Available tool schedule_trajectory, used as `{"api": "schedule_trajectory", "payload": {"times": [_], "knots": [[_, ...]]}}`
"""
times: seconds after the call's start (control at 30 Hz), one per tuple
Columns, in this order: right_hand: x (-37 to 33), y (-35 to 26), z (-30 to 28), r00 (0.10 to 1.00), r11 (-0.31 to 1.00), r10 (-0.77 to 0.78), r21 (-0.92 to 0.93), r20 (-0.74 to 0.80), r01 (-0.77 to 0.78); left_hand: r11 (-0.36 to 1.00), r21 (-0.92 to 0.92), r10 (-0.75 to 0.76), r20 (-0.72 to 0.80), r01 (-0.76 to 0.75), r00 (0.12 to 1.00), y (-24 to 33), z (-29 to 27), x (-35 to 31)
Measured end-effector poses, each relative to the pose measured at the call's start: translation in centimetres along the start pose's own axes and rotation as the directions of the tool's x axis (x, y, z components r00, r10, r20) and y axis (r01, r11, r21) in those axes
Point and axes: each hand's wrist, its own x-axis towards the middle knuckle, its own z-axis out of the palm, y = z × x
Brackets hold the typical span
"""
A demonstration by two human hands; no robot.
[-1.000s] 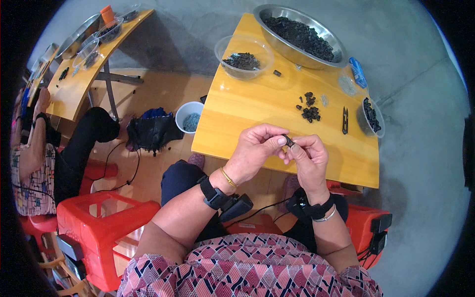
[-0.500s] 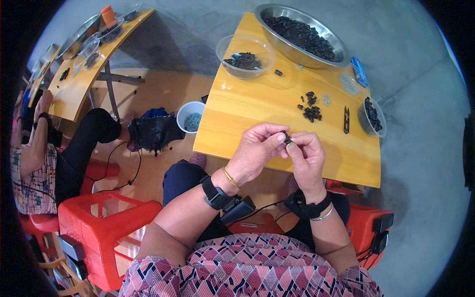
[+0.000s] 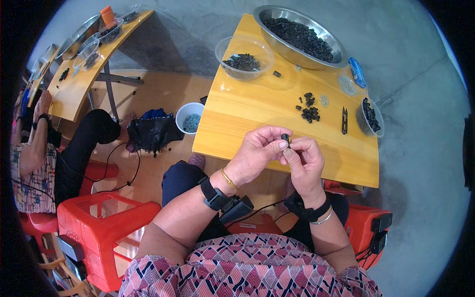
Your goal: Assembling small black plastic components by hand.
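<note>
My left hand (image 3: 256, 151) pinches a small black cylindrical piece (image 3: 285, 138) between thumb and fingers, over the near edge of the yellow table (image 3: 237, 119). Close against it, my right hand (image 3: 307, 161) has its thumb and fingertips pressed together at the lower end of the same piece. Whether a second small part sits between the right fingertips is hidden. Beyond my hands lies a small heap of black pieces (image 3: 310, 115), beside a little pile of clear bits (image 3: 324, 100). Right of these is a pair of black thread snips (image 3: 344, 120).
A steel basin (image 3: 341, 57) full of black pieces stands at the far edge. Clear plastic bowls (image 3: 269, 62) (image 3: 378, 129) hold more. A blue packet (image 3: 357, 73) lies far right. Left are a white bucket (image 3: 180, 116), a red stool (image 3: 89, 237) and another person's arm (image 3: 37, 143).
The black piece has turned more upright between my fingers, and more of it shows. My hands stay nearly in place; the view has shifted slightly.
</note>
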Motion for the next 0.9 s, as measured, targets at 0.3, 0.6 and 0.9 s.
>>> {"api": "schedule_trajectory", "payload": {"times": [0.3, 0.6, 0.9], "knots": [[1.1, -1.6, -1.5, 0.979, 0.966, -0.008, -0.251, 0.204, 0.061, 0.999, 0.004, -0.039, 0.027, 0.039, 0.999, 0.6, 0.4, -0.1], [1.3, -2.7, -2.7, 0.938, 0.887, -0.061, -0.412, 0.342, 0.208, 0.973, -0.071, -0.212, 0.077, 0.218, 0.974, 1.0, -0.1, -0.5], [1.0, -2.2, -1.6, 0.936, 0.852, -0.103, -0.456, 0.336, 0.257, 0.895, -0.165, -0.407, 0.074, 0.414, 0.91, 1.1, 0.8, -0.8]]}}
